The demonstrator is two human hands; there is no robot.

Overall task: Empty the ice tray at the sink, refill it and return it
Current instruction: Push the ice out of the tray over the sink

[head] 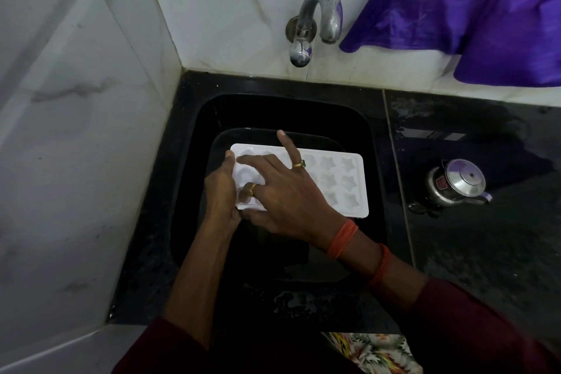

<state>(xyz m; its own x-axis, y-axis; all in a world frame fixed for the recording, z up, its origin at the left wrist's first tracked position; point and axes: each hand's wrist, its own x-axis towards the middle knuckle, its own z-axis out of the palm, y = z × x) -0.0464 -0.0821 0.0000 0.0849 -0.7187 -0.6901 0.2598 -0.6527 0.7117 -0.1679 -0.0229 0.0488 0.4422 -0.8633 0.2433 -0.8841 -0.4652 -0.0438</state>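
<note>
A white ice tray (pixel 340 182) with star-shaped cells is held level over the black sink (pixel 288 112). My left hand (pixel 220 191) grips the tray's left short edge, thumb on the rim. My right hand (pixel 282 191) lies across the left half of the tray, fingers spread and pressing down into the cells, one finger lifted and pointing toward the back. Rings show on two fingers of that hand. The right-hand cells look frosty; what the covered cells hold is hidden. A metal tap (pixel 318 21) juts from the wall above the sink, with no water running.
The sink sits in a wet black stone counter (pixel 485 237). A small steel kettle (pixel 455 182) stands on the counter to the right. Purple cloth (pixel 470 9) hangs at the upper right beside the tap. White marble walls close the left and back.
</note>
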